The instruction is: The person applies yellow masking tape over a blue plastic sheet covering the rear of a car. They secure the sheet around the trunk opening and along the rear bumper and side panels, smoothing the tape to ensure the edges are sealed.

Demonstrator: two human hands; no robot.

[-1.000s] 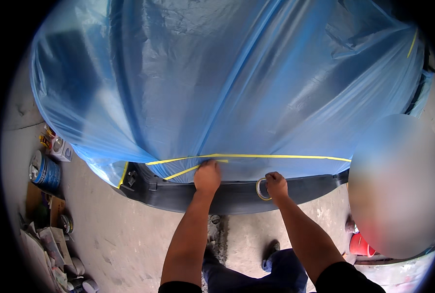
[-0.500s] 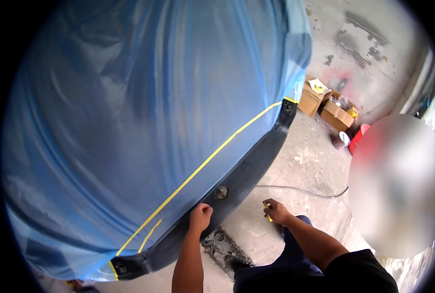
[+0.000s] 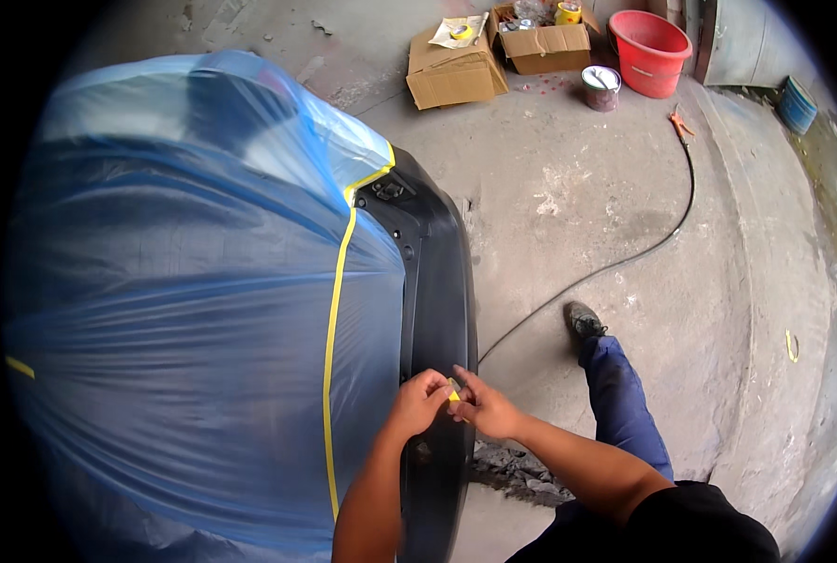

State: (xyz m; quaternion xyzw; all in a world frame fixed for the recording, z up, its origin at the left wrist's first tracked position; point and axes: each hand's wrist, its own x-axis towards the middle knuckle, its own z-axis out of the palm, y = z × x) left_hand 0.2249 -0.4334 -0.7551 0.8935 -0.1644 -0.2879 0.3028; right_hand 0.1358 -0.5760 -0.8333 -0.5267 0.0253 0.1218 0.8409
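Over the black car bumper (image 3: 442,305), my two hands come together. My right hand (image 3: 489,408) is closed around a narrow yellow tape roll (image 3: 453,390), seen mostly edge-on and partly hidden by the fingers. With its fingers pinched against the roll's near side, my left hand (image 3: 420,402) meets it there; whether it grips a loose end is too small to tell. To the left, blue plastic film (image 3: 202,300) covers the car body. A strip of yellow tape (image 3: 334,338) runs lengthwise across the film, and another yellow strip (image 3: 373,176) edges it at the bumper's far corner.
Two cardboard boxes (image 3: 451,80) stand at the back beside a paint can (image 3: 601,89) and a red bucket (image 3: 650,56). A black air hose (image 3: 615,267) with an orange-handled blow gun (image 3: 681,124) crosses the concrete floor. A blue bucket (image 3: 797,105) sits farther right.
My view has swung right along the bumper. My hands, apart before, have come together at the tape roll, which was in my right hand alone.
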